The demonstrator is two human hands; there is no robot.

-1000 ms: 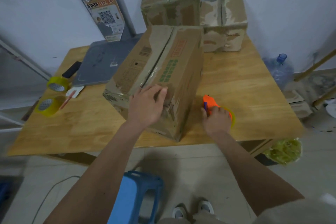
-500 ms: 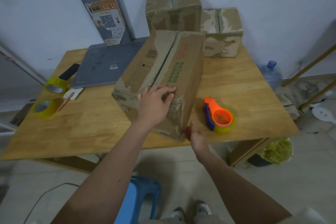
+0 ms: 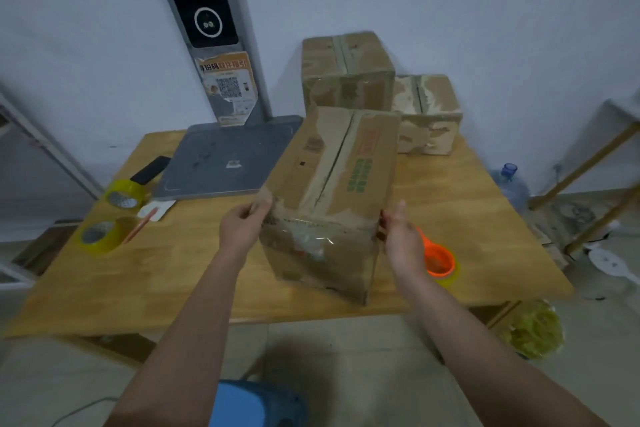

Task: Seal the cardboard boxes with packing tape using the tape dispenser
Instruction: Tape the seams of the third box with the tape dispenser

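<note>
While gripping the box [image 3: 332, 191] at both near corners, the left hand [image 3: 242, 227] and right hand [image 3: 398, 236] are steadying it.
Red and green printing is showing on top, too blurred to read.

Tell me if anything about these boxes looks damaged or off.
Yes. The box held between both hands has scuffed cardboard with its surface layer torn away along the top seam, and crinkled old tape on its near face. The smaller box at the back right is also badly peeled, with pale patches.

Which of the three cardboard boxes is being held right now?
The nearest box, at the table's front edge: the left hand and right hand grip its sides. The two boxes behind it, by the wall, are untouched.
</note>
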